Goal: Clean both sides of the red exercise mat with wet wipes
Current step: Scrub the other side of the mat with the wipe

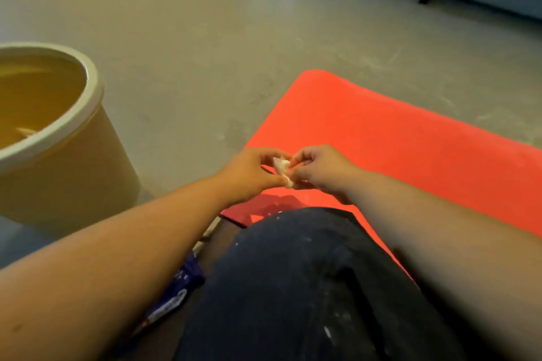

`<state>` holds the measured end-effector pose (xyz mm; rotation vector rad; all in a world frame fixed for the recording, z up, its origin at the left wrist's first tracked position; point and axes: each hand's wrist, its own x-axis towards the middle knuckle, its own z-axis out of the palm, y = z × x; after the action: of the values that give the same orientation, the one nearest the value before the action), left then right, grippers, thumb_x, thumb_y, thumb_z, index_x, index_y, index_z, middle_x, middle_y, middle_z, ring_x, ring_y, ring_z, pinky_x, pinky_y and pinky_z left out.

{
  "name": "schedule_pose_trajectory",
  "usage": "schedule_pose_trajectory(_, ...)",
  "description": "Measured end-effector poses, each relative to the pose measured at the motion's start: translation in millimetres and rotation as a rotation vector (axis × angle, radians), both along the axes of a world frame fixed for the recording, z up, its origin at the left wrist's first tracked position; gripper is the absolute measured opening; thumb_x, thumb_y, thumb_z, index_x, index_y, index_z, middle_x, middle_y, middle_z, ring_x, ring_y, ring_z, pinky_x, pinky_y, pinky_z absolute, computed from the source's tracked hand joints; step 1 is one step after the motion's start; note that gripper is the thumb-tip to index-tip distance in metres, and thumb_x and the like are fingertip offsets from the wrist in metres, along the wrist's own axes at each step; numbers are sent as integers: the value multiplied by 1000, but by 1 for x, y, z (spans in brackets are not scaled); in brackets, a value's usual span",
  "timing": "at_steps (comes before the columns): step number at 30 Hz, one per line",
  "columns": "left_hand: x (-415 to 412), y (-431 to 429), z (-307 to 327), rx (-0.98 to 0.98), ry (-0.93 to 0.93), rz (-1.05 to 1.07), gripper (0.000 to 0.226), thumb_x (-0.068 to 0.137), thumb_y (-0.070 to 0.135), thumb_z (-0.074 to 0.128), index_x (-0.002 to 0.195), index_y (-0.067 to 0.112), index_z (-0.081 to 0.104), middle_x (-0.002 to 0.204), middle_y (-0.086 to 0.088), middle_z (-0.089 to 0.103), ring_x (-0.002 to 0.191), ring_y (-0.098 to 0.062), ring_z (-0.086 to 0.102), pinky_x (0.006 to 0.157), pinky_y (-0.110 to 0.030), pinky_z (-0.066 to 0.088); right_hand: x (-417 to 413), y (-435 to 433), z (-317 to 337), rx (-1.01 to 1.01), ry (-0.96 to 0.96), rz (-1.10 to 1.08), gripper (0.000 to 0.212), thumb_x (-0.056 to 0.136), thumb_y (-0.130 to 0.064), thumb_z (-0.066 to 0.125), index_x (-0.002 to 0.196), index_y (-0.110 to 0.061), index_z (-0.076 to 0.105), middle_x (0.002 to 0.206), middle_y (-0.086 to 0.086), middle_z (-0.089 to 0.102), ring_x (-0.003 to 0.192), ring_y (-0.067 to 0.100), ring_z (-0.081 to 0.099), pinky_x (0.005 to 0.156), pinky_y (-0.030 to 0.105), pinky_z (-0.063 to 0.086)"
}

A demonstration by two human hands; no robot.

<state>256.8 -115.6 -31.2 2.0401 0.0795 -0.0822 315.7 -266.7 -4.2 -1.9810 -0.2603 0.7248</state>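
- The left hand (250,174) and right hand (321,171) meet at the fingertips, both pinching one small crumpled wipe (282,167).
- The red mat (396,141) lies flat on the floor (190,47), under and beyond the hands.
- A blue pack (179,290) shows beneath the left forearm.
- A tan drum (67,155) stands well left of the left hand.

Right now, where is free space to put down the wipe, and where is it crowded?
Bare floor lies between the tan bin and the red mat, and beyond the mat. The mat's right part is bare too. Crowded: the mat's near corner, where left hand and right hand pinch the wipe, beside the knee and blue pack.
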Motion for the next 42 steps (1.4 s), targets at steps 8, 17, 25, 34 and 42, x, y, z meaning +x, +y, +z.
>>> schedule_pose_trajectory(8, 0, 5, -58, 556, -41, 66, 33, 89, 14, 60, 121, 19, 67, 105, -10, 64, 101, -28, 60, 89, -33, 44, 20, -15, -46, -153, -18, 1, 21, 80, 5, 67, 81, -14, 58, 77, 11, 60, 69, 23, 57, 72, 40, 51)
schedule_pose_trajectory(17, 2, 17, -102, 757, -372, -391, 40, 100, 34, 41, 92, 15, 76, 73, -1, 62, 61, -20, 55, 56, -26, 44, 30, -18, -119, -382, -442, -75, 17, 75, -5, 55, 76, -18, 66, 87, 3, 66, 83, 22, 59, 72, 30, 44)
schedule_pose_trajectory(25, 1, 7, -108, 709, -205, 61, 32, 86, 24, 46, 81, 7, 73, 77, -14, 56, 70, -34, 58, 62, -35, 49, 33, -5, -134, -403, -667, -1, 11, 77, -8, 51, 72, -15, 58, 83, 7, 56, 86, 27, 49, 65, 29, 24)
schedule_pose_trajectory(34, 27, 69, -96, 838, -140, 291, 25, 85, 18, 55, 90, 7, 77, 76, -22, 54, 68, -39, 58, 59, -39, 44, 30, -11, -143, -383, -770, 49, 7, 75, -8, 51, 75, -14, 55, 79, 4, 50, 79, 26, 44, 70, 36, 37)
schedule_pose_trajectory(42, 38, 53, -91, 868, -286, 34, 26, 87, 14, 52, 96, 9, 76, 82, -17, 60, 70, -35, 62, 59, -35, 49, 31, -11, -148, -372, -804, 53, 19, 72, -17, 37, 77, -15, 55, 81, 4, 50, 80, 28, 46, 68, 33, 32)
